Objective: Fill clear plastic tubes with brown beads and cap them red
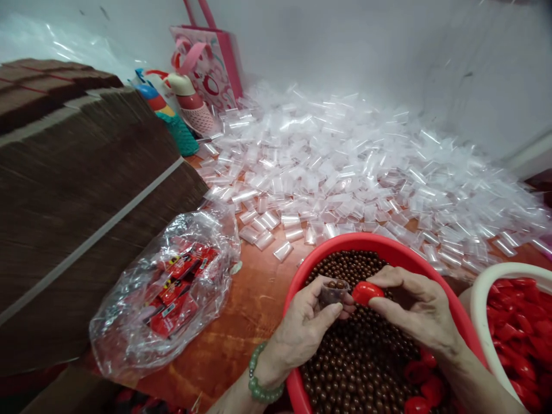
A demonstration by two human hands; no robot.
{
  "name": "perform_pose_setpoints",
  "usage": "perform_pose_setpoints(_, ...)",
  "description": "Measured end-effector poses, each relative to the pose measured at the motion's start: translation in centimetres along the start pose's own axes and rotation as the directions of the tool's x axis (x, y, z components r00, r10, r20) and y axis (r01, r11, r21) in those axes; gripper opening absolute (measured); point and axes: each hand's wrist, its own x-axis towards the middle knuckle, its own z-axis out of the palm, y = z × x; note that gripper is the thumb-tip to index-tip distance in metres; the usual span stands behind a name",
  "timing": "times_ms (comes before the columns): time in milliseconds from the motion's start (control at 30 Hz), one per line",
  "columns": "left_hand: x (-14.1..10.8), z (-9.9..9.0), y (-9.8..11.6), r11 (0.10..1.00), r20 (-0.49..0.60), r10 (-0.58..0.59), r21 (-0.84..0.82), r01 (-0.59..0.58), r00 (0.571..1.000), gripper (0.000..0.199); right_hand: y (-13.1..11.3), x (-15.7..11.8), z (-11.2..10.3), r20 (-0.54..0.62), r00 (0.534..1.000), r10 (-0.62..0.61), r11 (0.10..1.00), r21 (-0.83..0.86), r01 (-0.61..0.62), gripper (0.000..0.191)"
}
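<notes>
Work appears partway on one pc.: clear tube (330,296) holds brown balls (337,284); red cap (366,292) is off it. Remaining, apparently: clear pcs. (345,167) heaped on table (254,282), loose balls (345,368) in basin (295,385), red pcs. (517,339) in tub (478,310). A few red shapes (432,390) also lie in basin; filled or not, can't tell. L hand (302,328): thumb & fingers pinch tube betw. tips, above loose balls. R hand (416,307): thumb & index pinch cap, its free end just beside tube; contact unclear.
</notes>
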Motion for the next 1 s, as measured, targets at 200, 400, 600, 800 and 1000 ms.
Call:
perform_pose_setpoints(200, 0.1, -0.3, -0.3, 0.966, 0.037, 0.057, 0.25, -0.065, 0.998, 0.024, 0.5, 0.2, 1.7, -0.127, 0.991, -0.044, 0.999, -0.034, 0.04, 0.015)
perform_pose_setpoints(400, 0.2, -0.5, -0.6, 0.968, 0.059, 0.054, 0.243, -0.067, 0.997, 0.022, 0.0, 0.8, 2.0, -0.044, 0.976, -0.212, 0.954, -0.225, 0.197, 0.014)
perform_pose_setpoints(600, 0.1, -0.4, -0.6, 0.953, 0.111, 0.078, 0.284, -0.107, 0.991, 0.018, -0.3, 0.9, 2.3, 0.015, 0.976, -0.216, 0.933, -0.292, 0.211, 0.01)
perform_pose_setpoints(800, 0.1, -0.6, -0.6, 0.957, 0.103, 0.052, 0.279, -0.079, 0.993, 0.013, -0.1, 0.7, 2.7, -0.02, 0.99, -0.137, 0.961, -0.243, 0.128, 0.012)
perform_pose_setpoints(1000, 0.0, -0.7, -0.7, 0.974, 0.134, 0.021, 0.219, -0.05, 0.991, 0.016, -0.1, 0.7, 2.7, 0.07, 0.979, -0.193, 0.946, -0.251, 0.205, 0.018)
